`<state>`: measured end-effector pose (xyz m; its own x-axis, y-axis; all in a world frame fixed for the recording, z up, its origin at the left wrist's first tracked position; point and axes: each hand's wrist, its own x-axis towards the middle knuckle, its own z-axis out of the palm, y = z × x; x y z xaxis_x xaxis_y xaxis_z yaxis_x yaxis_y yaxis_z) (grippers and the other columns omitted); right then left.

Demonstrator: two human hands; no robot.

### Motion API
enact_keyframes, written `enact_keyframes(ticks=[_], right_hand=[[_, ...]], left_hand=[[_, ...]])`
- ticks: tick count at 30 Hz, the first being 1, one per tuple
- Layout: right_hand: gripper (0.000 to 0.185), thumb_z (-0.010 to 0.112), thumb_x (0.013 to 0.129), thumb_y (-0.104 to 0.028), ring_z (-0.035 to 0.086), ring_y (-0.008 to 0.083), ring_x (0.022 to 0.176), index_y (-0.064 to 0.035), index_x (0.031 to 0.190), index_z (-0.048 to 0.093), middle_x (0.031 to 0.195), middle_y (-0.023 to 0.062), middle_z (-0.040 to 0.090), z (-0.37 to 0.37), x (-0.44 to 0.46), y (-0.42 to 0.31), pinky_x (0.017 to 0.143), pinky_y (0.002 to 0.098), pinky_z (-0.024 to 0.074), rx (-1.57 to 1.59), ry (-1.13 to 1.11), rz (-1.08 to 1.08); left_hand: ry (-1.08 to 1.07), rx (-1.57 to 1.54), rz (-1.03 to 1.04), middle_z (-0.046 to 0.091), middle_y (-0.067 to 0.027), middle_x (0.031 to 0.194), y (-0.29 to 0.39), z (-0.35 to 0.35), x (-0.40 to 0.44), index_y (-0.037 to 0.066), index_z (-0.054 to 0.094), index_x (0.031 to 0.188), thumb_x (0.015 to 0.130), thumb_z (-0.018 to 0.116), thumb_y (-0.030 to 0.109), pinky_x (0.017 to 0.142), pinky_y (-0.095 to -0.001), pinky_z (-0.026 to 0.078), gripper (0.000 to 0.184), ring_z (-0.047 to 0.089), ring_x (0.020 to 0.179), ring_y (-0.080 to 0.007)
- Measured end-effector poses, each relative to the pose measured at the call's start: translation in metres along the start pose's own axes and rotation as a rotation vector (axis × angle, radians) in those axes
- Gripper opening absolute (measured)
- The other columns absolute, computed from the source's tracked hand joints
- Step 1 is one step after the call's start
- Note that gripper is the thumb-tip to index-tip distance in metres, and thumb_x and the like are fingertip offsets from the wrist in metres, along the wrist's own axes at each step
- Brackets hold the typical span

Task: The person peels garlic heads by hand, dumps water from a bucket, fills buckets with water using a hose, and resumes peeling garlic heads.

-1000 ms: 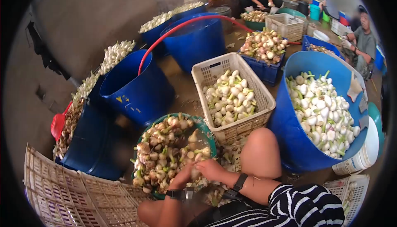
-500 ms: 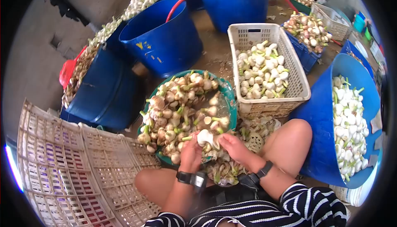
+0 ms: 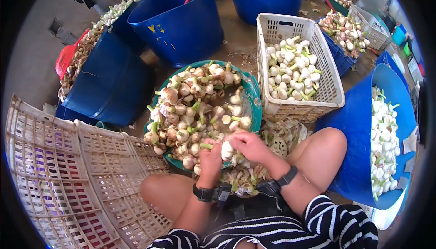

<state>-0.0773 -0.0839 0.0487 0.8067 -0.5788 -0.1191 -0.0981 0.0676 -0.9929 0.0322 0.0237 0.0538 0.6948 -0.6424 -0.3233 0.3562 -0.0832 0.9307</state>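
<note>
1. At the lower centre of the frame, the left hand is closed on a white garlic bulb; its green stem points to the left.
2. The right hand, with bent fingers, is at the bulb's upper right side (what its fingertips pinch, I cannot tell).
3. Just above them, a green basin contains brownish bulbs.
4. At upper right, a pale crate holds whiter bulbs.

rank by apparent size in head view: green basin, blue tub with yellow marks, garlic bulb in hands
1. Green basin
2. Blue tub
3. Held garlic bulb
Real basin-tub order unsure; the basin is nearer.
</note>
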Motion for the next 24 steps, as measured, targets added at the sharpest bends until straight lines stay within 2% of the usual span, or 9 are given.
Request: enact_keyframes(ticks=[3, 5, 8, 10, 11, 12, 17, 20, 24], right_hand=[[0.02, 0.052, 0.089, -0.014, 0.056, 0.0135, 0.075, 0.0034, 0.098, 0.055, 0.084, 0.0073, 0.058, 0.01, 0.005, 0.012, 0.065, 0.0259, 0.0464, -0.031, 0.235, -0.302], [0.02, 0.049, 0.091, -0.018, 0.054, 0.0104, 0.068, 0.0016, 0.091, 0.054, 0.08, 0.0052, 0.057, -0.005, -0.005, -0.016, 0.061, 0.0228, 0.0453, 0.339, 0.419, -0.168], [0.019, 0.05, 0.09, -0.02, 0.053, 0.0137, 0.061, -0.0021, 0.088, 0.055, 0.072, 0.005, 0.054, -0.052, -0.017, -0.014, 0.058, 0.0259, 0.0456, 0.264, 0.594, -0.283], [0.022, 0.055, 0.086, -0.024, 0.054, 0.0224, 0.062, -0.0027, 0.082, 0.057, 0.072, 0.01, 0.055, -0.075, -0.022, -0.001, 0.06, 0.0316, 0.0469, -0.63, 0.457, -0.485], [0.026, 0.056, 0.082, -0.028, 0.055, 0.029, 0.066, -0.0023, 0.076, 0.058, 0.077, 0.0133, 0.057, -0.073, -0.033, 0.001, 0.061, 0.036, 0.0459, -1.136, 0.129, -0.134], [0.026, 0.056, 0.082, -0.028, 0.055, 0.029, 0.066, -0.0023, 0.076, 0.058, 0.077, 0.0133, 0.057, -0.063, -0.039, 0.004, 0.061, 0.036, 0.0459, -1.135, 0.13, -0.129], [0.033, 0.05, 0.086, -0.032, 0.057, 0.0254, 0.062, -0.0031, 0.071, 0.057, 0.064, 0.012, 0.055, 0.005, -0.019, -0.007, 0.057, 0.0377, 0.0451, -0.47, 0.094, 0.144], [0.032, 0.047, 0.088, -0.031, 0.054, 0.0204, 0.056, -0.0059, 0.07, 0.055, 0.061, 0.0072, 0.054, 0.01, -0.006, 0.01, 0.052, 0.034, 0.0444, -0.206, 0.079, -0.103], [0.031, 0.044, 0.088, -0.024, 0.044, 0.0169, 0.044, -0.0122, 0.06, 0.044, 0.052, 0.002, 0.046, -0.033, -0.016, 0.028, 0.045, 0.0309, 0.039, 0.907, 0.17, 0.493]], left_hand=[[0.011, -0.183, -0.136, 0.05, 0.002, 0.067, -0.001, 0.007, -0.005, 0.012, 0.047, 0.078, 0.09, 0.045, 0.024, 0.046, -0.0245, 0.038, 0.017, 0.049, 0.058, -0.0084], [0.017, -0.33, -0.292, 0.047, 0.0026, 0.064, -0.005, -0.004, -0.001, 0.013, 0.048, 0.078, 0.09, 0.045, 0.026, 0.045, -0.0242, 0.036, 0.018, 0.046, 0.055, -0.009], [0.082, -0.509, -0.476, 0.041, 0.0037, 0.06, -0.009, -0.012, -0.001, 0.014, 0.05, 0.078, 0.088, 0.047, 0.03, 0.042, -0.0233, 0.029, 0.019, 0.04, 0.05, -0.0095], [0.09, -0.518, -0.471, 0.042, 0.0038, 0.06, -0.012, -0.021, 0.004, 0.014, 0.051, 0.078, 0.088, 0.048, 0.03, 0.043, -0.0237, 0.031, 0.019, 0.041, 0.05, -0.0091], [0.088, -0.524, -0.472, 0.043, 0.0039, 0.06, -0.013, -0.022, 0.006, 0.014, 0.051, 0.078, 0.087, 0.048, 0.03, 0.044, -0.0242, 0.032, 0.019, 0.041, 0.051, -0.0089], [0.087, -0.521, -0.477, 0.043, 0.0039, 0.06, -0.015, -0.022, 0.005, 0.014, 0.051, 0.078, 0.087, 0.048, 0.03, 0.044, -0.0242, 0.032, 0.019, 0.041, 0.051, -0.0089], [0.122, -0.271, -0.337, 0.047, 0.0026, 0.062, -0.006, 0.006, -0.007, 0.011, 0.053, 0.081, 0.087, 0.048, 0.027, 0.045, -0.0234, 0.036, 0.018, 0.043, 0.052, -0.0089], [0.101, -0.308, -0.366, 0.05, 0.0013, 0.064, -0.007, 0.004, -0.008, 0.011, 0.054, 0.084, 0.088, 0.046, 0.026, 0.044, -0.0229, 0.036, 0.018, 0.043, 0.052, -0.0087], [-0.056, -0.558, -0.455, 0.053, 0.0006, 0.07, -0.022, -0.043, 0.009, 0.01, 0.054, 0.09, 0.087, 0.043, 0.025, 0.047, -0.0229, 0.033, 0.019, 0.042, 0.054, -0.0088]])
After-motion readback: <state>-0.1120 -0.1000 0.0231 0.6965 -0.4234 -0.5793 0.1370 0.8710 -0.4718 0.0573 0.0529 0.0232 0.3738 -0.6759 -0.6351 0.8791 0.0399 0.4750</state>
